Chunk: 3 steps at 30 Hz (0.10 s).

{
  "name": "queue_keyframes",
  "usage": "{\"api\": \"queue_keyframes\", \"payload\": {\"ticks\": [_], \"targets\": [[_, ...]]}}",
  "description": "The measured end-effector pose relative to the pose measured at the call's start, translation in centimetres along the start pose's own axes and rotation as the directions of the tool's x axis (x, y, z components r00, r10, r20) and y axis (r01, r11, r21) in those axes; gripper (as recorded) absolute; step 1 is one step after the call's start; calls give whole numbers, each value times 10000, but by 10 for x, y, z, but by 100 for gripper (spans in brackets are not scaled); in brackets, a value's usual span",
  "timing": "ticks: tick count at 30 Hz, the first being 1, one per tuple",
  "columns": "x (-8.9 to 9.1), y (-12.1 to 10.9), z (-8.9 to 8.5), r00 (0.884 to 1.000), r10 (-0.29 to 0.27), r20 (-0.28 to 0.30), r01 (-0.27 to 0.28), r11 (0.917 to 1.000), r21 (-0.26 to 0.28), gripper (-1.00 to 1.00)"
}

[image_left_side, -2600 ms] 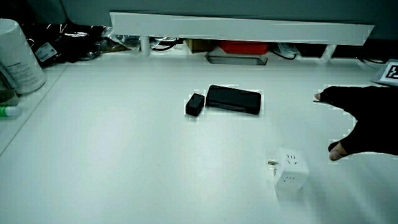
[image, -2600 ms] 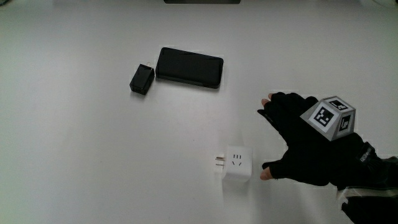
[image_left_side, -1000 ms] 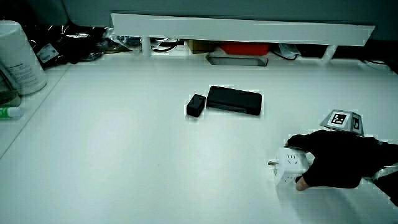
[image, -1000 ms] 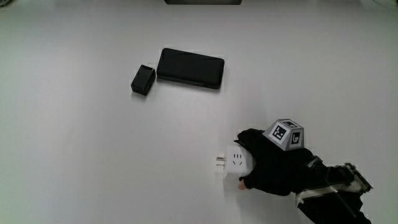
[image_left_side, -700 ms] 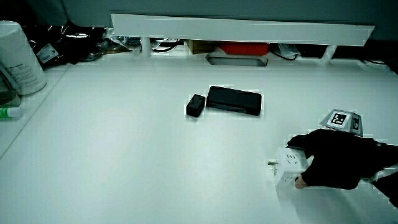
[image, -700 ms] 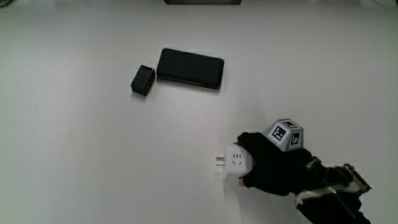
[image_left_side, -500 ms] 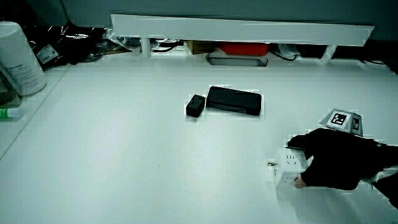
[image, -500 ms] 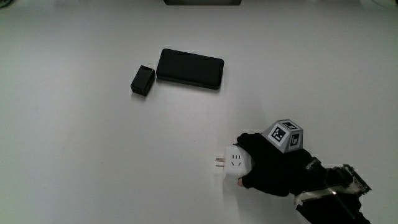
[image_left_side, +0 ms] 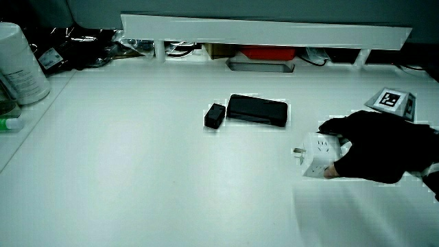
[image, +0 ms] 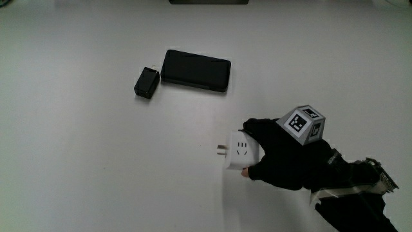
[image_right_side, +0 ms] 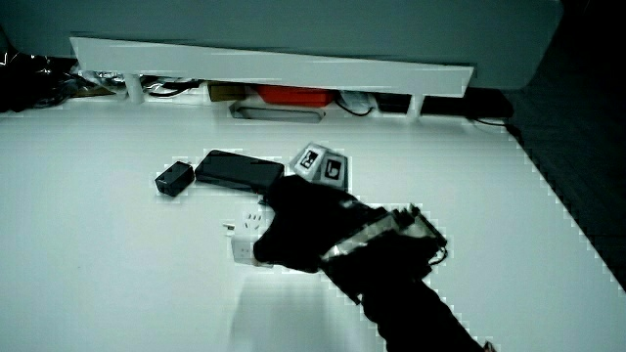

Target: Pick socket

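Observation:
The socket (image: 239,152) is a white cube with plug pins sticking out of one face; it also shows in both side views (image_left_side: 317,154) (image_right_side: 246,233). The black-gloved hand (image: 283,161) is closed around it, thumb on the face nearer the person and fingers over the top. In a side view the hand (image_left_side: 374,147) holds the socket lifted off the table. The patterned cube (image: 302,124) sits on the back of the hand. The forearm (image_right_side: 391,269) hides part of the socket in a side view.
A black phone (image: 196,70) lies flat on the white table (image: 96,167), farther from the person than the socket, with a small black adapter (image: 147,82) beside it. A low white partition (image_left_side: 267,31) with clutter under it and a pale canister (image_left_side: 20,62) stand at the table's edges.
The hand reached from beside the socket, closed on it, and has now raised it off the table and carried it a little toward the phone.

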Motion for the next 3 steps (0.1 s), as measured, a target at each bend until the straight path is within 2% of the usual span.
{"api": "queue_keyframes", "payload": {"ticks": [1, 3], "targets": [[-3, 1, 5, 9999, -25, -132, 26, 9999, 118, 100], [-5, 4, 11, 10000, 48, 83, -51, 9996, 293, 100]]}}
